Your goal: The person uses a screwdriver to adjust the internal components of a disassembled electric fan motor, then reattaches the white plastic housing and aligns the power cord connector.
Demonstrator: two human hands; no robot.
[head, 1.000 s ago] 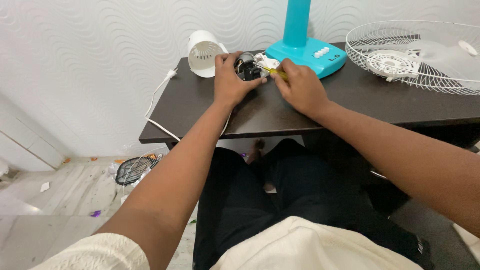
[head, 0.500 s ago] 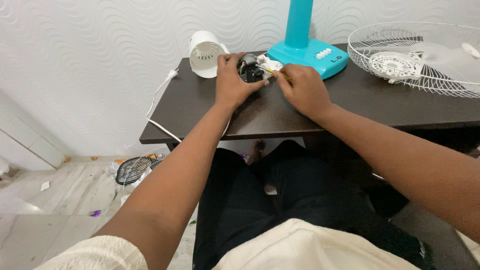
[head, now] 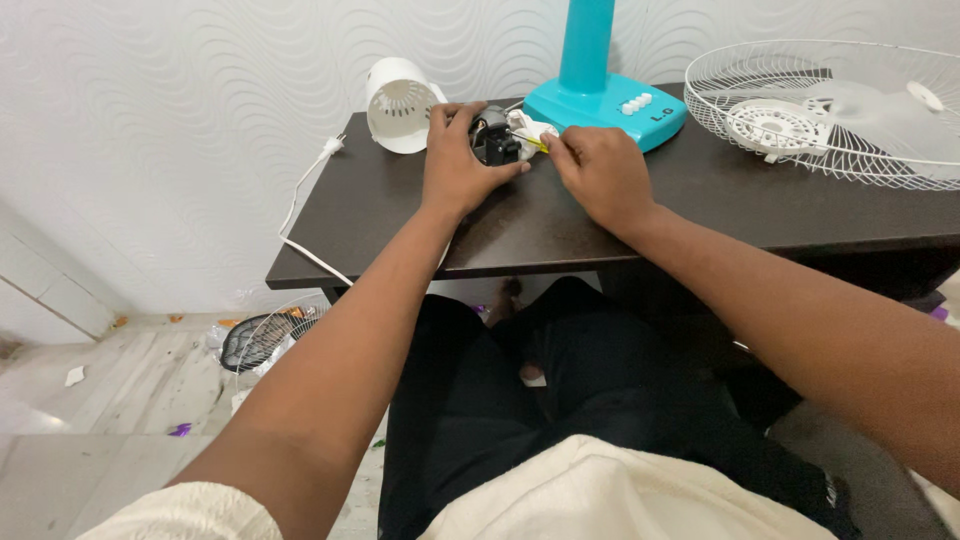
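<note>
My left hand (head: pixel 455 160) grips a small black fan motor (head: pixel 494 137) on the dark table (head: pixel 560 225). My right hand (head: pixel 600 170) rests just right of it, fingertips pinching a thin yellow tool or wire (head: pixel 535 142) at the motor's white end piece (head: pixel 530 128). A white cup-shaped motor cover (head: pixel 400 103) lies on its side just left of my left hand. What exactly my right fingers hold is partly hidden.
A teal fan base with pole (head: pixel 600 95) stands behind my hands. A white wire fan guard with blade (head: pixel 835 110) lies at the table's right. A white power cord (head: pixel 305 205) hangs off the left edge. Another guard (head: pixel 265 335) lies on the floor below.
Both hands stay on the motor with only small shifts; my right fingers have moved slightly closer to the white end piece. The camera view has shifted a little.
</note>
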